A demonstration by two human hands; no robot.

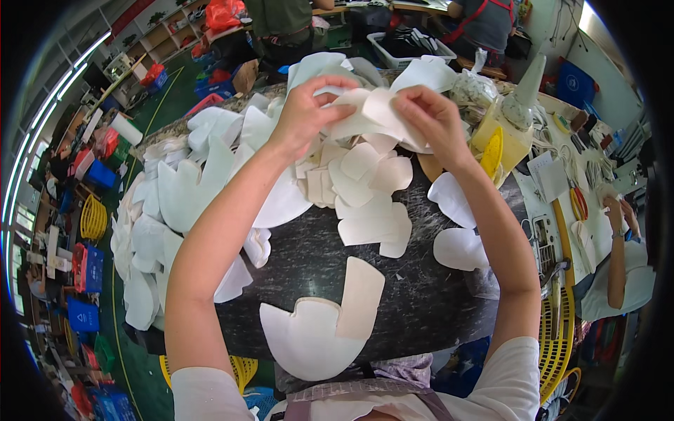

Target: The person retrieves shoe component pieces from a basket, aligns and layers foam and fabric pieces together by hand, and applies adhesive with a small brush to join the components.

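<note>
Over the far part of a dark, marbled tabletop, both hands are raised around thin cream cut pieces. My left hand has its fingers closed on the left edge of one piece. At the other side, my right hand pinches the right edge with thumb and fingers. Below them lies a loose pile of cream pieces. Close to my body rests a white curved piece, with a cream strip overlapping its right side.
White cut pieces heap along the left. To the right stand a yellowish container with a pale cone, a yellow oval item and white pieces. A yellow basket hangs low right. Another person's arm works at the right-hand table.
</note>
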